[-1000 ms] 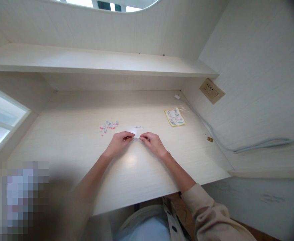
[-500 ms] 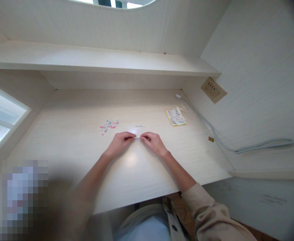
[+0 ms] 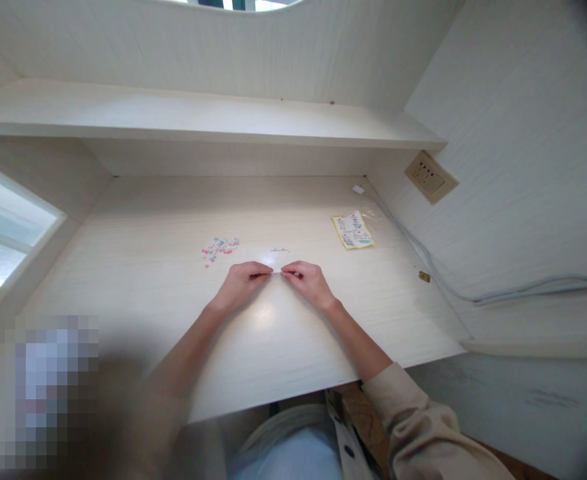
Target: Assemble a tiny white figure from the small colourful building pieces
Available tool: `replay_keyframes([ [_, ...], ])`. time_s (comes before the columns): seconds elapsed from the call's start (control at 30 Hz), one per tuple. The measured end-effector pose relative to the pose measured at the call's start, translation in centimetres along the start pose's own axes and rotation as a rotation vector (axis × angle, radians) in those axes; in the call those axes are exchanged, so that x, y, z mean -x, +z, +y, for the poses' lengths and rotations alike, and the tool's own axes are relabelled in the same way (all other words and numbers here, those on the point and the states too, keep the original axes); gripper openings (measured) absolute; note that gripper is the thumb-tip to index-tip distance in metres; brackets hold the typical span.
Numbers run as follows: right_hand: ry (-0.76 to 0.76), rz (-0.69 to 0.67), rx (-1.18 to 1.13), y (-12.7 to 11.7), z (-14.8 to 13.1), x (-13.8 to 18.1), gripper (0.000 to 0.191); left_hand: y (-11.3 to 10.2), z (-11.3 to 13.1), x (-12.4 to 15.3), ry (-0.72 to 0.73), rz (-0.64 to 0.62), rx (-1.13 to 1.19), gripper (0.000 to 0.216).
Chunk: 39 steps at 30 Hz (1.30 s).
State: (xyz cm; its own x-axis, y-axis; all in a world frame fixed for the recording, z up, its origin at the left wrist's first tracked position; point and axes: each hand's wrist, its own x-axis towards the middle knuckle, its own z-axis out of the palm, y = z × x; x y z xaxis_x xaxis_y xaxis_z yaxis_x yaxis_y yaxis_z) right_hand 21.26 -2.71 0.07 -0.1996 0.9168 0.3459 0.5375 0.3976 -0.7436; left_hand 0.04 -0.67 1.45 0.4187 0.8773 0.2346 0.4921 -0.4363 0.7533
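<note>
My left hand [image 3: 246, 280] and my right hand [image 3: 307, 281] meet near the middle of the desk [image 3: 273, 347], fingertips pinched. Between them they hold the two ends of a small, thin, whitish piece [image 3: 277, 272]; it is too small to name. Just beyond the fingers lies a short, thin dark strip [image 3: 279, 250] with tiny bumps. To the left of it is a loose scatter of small pink, blue and white pieces [image 3: 219, 248]. What lies inside each palm is hidden.
A printed sheet with a yellow border [image 3: 353, 231] lies at the right, near clear plastic [image 3: 372, 215]. Grey cables [image 3: 413, 243] run along the right wall below a socket [image 3: 430, 177]. A small brass-coloured piece [image 3: 424, 277] is nearby. A shelf [image 3: 213, 120] spans the back.
Both hands keep almost the same pinch on the small whitish piece. The whole view has shifted very slightly; the things on the desk lie as before.
</note>
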Motion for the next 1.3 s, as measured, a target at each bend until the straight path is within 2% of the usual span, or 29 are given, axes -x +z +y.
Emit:
replay_keyframes([
  [0.17,-0.039,0.011,0.007,0.3,0.5,0.1,0.014,0.1,-0.1,0.0,0.101,-0.01,-0.071,0.02],
  [0.4,-0.131,-0.038,0.129,0.0,0.4,0.0,0.017,0.0,-0.6,-0.3,0.256,-0.057,-0.19,0.024],
  [0.63,-0.182,-0.037,0.186,0.2,0.8,0.1,0.019,0.7,-0.3,-0.5,0.187,0.004,-0.167,0.022],
  [0.97,-0.222,-0.073,0.247,0.3,1.0,0.0,0.021,0.6,0.0,-0.7,0.149,-0.032,-0.17,0.019],
  [1.3,-0.218,-0.108,0.332,0.5,1.2,0.3,0.023,0.6,-0.3,-0.6,0.203,-0.029,-0.243,0.028],
])
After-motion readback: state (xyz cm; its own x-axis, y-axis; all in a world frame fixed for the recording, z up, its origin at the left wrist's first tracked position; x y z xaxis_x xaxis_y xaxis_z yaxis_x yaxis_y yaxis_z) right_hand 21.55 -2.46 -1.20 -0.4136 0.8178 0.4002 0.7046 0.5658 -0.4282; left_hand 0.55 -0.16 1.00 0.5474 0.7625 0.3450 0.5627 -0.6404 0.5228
